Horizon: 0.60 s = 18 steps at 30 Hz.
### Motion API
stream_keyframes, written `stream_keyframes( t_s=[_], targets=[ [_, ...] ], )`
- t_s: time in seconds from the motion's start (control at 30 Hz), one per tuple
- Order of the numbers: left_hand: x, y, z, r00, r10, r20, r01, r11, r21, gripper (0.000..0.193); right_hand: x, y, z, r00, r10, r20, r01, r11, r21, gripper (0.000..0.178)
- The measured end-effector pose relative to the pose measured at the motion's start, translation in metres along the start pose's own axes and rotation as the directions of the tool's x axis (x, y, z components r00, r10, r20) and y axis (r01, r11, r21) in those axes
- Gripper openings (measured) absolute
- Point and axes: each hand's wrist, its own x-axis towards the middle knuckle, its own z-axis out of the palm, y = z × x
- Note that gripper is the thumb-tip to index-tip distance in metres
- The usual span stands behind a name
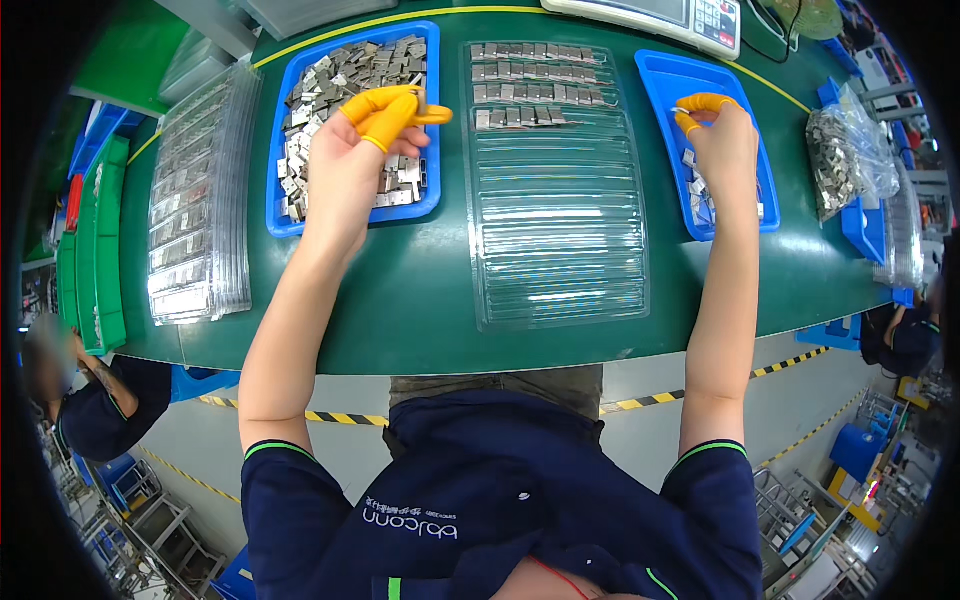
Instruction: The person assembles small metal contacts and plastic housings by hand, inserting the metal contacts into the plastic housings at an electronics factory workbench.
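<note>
Left hand (362,142) and right hand (722,138) partly obscure blue rectangular plastic trays (433,165); whether either grasps anything cannot be determined.

Blue trays (410,213), yellow finger cots (392,122)

Bright, diffuse illumination. White glare streaks the clear ribbed tray (558,235) and glints on the stacked clear trays (203,200). Fisheye distortion bows the green tabletop (400,310); the frame's corners fall to black.
</note>
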Motion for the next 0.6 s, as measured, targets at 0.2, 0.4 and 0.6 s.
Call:
stream_keyframes(
  t_s=[0.2, 0.4, 0.6],
  targets=[
    [-0.007, 0.004, 0.009, 0.976, -0.151, 0.157, 0.147, 0.988, 0.040, 0.026, 0.001, 0.001, 0.009, 0.979, -0.148, -0.137, 0.182, 0.943, 0.280, 0.020],
    [-0.022, 0.001, 0.020, 0.958, -0.144, 0.249, 0.153, 0.988, -0.015, 0.023, -0.043, -0.056, 0.026, 0.844, -0.536, -0.031, 0.467, 0.705, 0.534, 0.021],
    [-0.029, -0.005, 0.022, 0.954, -0.049, 0.294, 0.093, 0.986, -0.138, 0.022, -0.068, -0.083, 0.027, 0.860, -0.383, 0.337, -0.235, 0.288, 0.928, 0.028]
  ],
)
